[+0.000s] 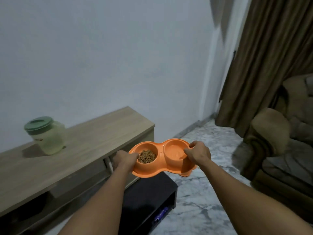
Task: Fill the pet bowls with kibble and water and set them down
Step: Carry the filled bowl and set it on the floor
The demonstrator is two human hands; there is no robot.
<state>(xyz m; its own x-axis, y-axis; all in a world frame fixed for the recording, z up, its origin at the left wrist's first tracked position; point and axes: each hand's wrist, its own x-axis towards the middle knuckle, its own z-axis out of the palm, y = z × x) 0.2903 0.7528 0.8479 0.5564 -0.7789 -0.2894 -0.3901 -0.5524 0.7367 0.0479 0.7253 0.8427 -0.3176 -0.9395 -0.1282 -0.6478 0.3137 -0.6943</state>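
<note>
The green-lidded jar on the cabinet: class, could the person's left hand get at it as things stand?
Probably not yet: the left hand grips the orange double bowl, shared with the right hand. Nothing stands between it and the jar, so once freed, likely yes.

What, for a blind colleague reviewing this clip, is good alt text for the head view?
Two hands hold an orange double pet bowl in the air: the left hand grips the side filled with kibble, the right hand the side that seems to hold water. At left a green-lidded jar stands on a wooden cabinet; a brown sofa is at right.
</note>
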